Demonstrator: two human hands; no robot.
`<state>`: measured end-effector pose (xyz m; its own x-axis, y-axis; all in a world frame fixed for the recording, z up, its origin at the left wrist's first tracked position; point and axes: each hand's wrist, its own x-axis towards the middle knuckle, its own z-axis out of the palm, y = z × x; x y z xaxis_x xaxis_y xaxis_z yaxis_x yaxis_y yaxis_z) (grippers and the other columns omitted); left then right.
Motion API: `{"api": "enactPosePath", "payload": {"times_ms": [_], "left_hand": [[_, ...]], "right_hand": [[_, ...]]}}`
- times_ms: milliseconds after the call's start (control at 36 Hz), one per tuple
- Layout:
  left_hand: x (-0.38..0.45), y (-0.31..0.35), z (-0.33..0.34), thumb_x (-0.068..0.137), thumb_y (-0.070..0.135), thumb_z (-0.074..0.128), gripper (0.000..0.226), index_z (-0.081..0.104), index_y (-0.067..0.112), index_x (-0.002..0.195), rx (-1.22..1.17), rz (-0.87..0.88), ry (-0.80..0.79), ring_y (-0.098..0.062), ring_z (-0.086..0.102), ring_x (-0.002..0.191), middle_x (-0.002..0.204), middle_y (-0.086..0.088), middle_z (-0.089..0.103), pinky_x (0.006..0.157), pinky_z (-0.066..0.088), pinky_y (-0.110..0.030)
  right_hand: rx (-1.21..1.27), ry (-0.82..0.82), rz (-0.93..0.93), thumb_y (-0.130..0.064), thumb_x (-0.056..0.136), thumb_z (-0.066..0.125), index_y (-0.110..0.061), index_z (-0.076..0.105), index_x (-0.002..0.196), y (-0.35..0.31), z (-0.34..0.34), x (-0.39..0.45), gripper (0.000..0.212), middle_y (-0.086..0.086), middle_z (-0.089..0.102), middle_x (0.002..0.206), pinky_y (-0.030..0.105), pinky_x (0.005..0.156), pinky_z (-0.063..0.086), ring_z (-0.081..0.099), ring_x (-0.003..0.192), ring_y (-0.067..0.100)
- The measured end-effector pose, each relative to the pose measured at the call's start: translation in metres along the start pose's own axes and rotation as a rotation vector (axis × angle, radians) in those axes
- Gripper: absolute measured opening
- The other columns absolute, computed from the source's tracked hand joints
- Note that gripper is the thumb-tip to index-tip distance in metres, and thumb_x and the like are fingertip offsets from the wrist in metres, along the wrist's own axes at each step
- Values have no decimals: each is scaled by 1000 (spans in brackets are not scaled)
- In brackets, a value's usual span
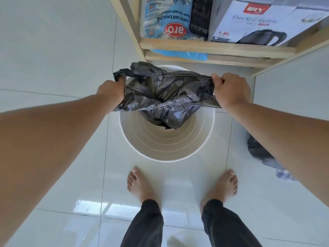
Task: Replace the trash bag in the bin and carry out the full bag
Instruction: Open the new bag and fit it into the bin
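Observation:
A round white bin (165, 148) stands on the tiled floor in front of my bare feet. Above its far half hangs a crumpled dark grey trash bag (165, 93), stretched between both hands, its lower end dipping into the bin. My left hand (112, 91) pinches the bag's left edge. My right hand (229, 90) grips the right edge. A second dark bag (261, 152), bulging, lies on the floor to the right of the bin, partly hidden by my right forearm.
A wooden shelf unit (213, 47) stands just behind the bin, holding an electric kettle box (263, 22) and a blue-and-white packet (165, 18). A blue roll (179, 54) lies on its lower board. Glossy white floor tiles (53, 59) spread to the left.

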<state>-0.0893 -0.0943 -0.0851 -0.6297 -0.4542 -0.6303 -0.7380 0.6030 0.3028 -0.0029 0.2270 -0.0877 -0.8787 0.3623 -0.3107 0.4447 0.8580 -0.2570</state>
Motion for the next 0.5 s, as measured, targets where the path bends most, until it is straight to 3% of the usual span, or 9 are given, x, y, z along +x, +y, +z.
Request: {"api": "enactPosePath", "payload": {"times_ms": [28,83,139,167,194,250,278,361,500], "left_hand": [[14,18,2,94,57,50,67,60,1,128,-15,-4,-65,-37,61,109,125,-21,64,89,48,-35],[6,-11,23,91,57,59,68,56,7,137,-44,-121,-199,-35,58,122,136,-17,59,107,45,-42],[-53,-96,80,99,63,33,72,37,15,151,-106,-229,-240,-28,38,143,157,-11,39,120,27,-42],[-102,-143,104,101,62,20,72,28,16,156,-131,-258,-178,-23,28,149,163,-6,29,123,20,-37],[-145,-171,121,105,54,15,66,24,15,157,-159,-350,-143,-19,22,151,165,-3,24,124,16,-35],[-190,-216,138,110,32,14,53,23,11,158,-127,-295,-107,-18,19,153,166,-2,22,124,12,-35],[-196,-218,139,110,28,14,51,23,10,158,-139,-281,-165,-19,19,153,166,-3,22,123,11,-35],[-158,-199,136,110,29,14,52,21,11,158,-10,-244,-280,-17,16,154,167,-1,20,124,9,-35],[-160,-212,148,110,28,15,52,19,10,159,68,-187,-95,-16,16,154,167,0,18,124,9,-35]], "right_hand": [[5,-36,10,-54,97,34,-11,57,73,0,3,7,54,9,55,70,33,63,34,48,70,30],[14,-77,22,-56,96,38,-10,57,69,-1,10,18,56,9,54,68,32,63,33,48,71,30],[11,-52,6,-56,96,38,-11,55,68,-5,15,27,56,8,52,67,32,63,32,47,70,29],[23,-15,-2,-55,96,38,-12,55,68,-8,16,30,54,7,52,68,32,63,31,47,70,28],[49,28,-3,-54,97,37,-13,54,68,-11,16,33,53,6,53,68,31,62,30,47,70,27],[103,88,4,-54,97,37,-14,53,69,-16,17,39,51,4,52,67,30,61,28,47,69,26],[122,87,4,-55,96,38,-15,52,68,-17,18,41,51,3,51,66,30,60,28,48,68,26],[81,-21,-26,-55,96,40,-15,52,63,-15,21,42,53,5,53,65,31,62,33,50,69,28],[83,-233,-11,-51,95,45,-4,66,73,-8,24,37,56,14,60,71,32,68,41,57,75,34]]}}
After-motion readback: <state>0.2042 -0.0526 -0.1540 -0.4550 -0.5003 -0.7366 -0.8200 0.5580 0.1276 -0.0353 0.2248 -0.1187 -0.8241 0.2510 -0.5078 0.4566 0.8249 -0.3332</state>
